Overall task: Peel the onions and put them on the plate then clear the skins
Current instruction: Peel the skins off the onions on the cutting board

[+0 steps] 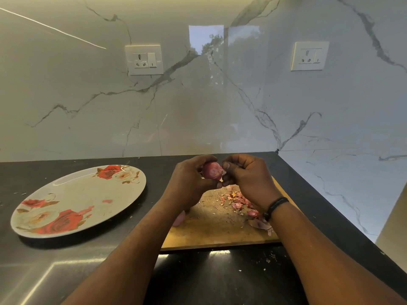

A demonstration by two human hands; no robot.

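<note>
A small red onion (211, 171) is held above the wooden cutting board (220, 230), gripped by my left hand (189, 183) from the left. My right hand (246, 177) pinches at the onion's right side with thumb and fingertips. A pile of pink and brown onion skins (240, 202) lies on the board below my right hand. Another onion (179, 219) peeks out from under my left forearm at the board's left edge. The white plate with red roses (72, 194) sits to the left on the dark counter and holds no onions.
The dark countertop (66, 271) carries small skin flakes. A marble wall with two power sockets (144, 60) stands behind. The counter's right edge (330, 208) runs diagonally close to the board.
</note>
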